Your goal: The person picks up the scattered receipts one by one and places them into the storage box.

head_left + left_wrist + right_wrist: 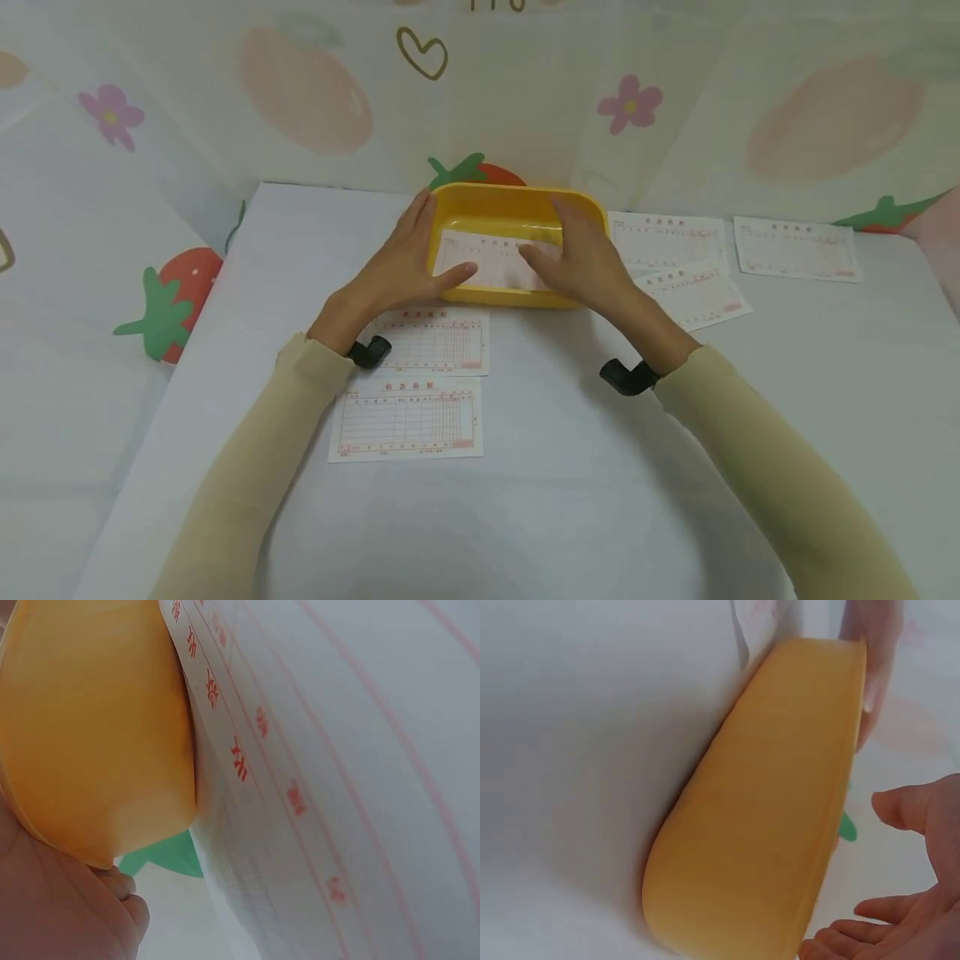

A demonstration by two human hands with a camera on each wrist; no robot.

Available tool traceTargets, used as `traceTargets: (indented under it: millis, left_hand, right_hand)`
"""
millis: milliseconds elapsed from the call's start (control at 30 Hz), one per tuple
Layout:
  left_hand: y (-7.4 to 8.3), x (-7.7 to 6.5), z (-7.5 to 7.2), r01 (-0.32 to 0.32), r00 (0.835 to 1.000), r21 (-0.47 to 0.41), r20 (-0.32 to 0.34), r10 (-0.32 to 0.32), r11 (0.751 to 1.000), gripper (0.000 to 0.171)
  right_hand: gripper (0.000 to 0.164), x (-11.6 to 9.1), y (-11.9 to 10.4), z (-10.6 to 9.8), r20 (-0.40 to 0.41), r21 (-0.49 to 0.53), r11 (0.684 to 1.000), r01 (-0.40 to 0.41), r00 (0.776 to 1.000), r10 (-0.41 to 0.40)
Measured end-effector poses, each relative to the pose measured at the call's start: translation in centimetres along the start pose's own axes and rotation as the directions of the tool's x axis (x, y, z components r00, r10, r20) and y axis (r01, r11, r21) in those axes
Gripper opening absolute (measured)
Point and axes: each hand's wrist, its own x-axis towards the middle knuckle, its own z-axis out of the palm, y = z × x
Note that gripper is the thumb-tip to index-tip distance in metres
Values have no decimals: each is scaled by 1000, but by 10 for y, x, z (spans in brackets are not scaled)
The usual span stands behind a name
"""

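A yellow plastic basin (pixel 517 298) stands at the back of the table, with a printed receipt slip (pixel 480 260) lying inside. My left hand (pixel 408 254) lies along the basin's left rim, fingers extended toward the back corner and thumb reaching over the front left corner. In the left wrist view its palm touches the rim. My right hand (pixel 581 254) is over the basin's right side, thumb and fingers spread apart; in the right wrist view the thumb stands off the rim and the fingertips are close to it.
Two receipt slips lie in front of the basin: an upper one (pixel 435 346), partly under my left wrist, and a lower one (pixel 408 421). To the right are an overlapped slip (pixel 667 242), a tilted slip (pixel 697 296) and a farther slip (pixel 797 250). A patterned cloth (pixel 525 108) hangs behind.
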Motion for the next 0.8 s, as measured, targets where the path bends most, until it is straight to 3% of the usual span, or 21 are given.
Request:
traceTargets:
  millis: [233, 533, 667, 800]
  left_hand:
    - [1, 0, 0, 1, 1000, 0, -7, -1, 1000, 121]
    - [2, 0, 0, 2, 1000, 7, -15, -2, 1000, 121]
    - [2, 0, 0, -1, 1000, 10, -16, 1, 1000, 121]
    - [3, 2, 1, -7, 1000, 13, -20, 7, 1000, 121]
  right_hand:
    - [75, -25, -1, 2, -84, 13, 989, 148, 986, -146]
    - [56, -62, -5, 19, -248, 76, 951, 300, 929, -273]
    - [51, -77, -7, 31, -260, 105, 938, 331, 919, -296]
    - [49, -90, -7, 45, -227, 131, 933, 336, 926, -301]
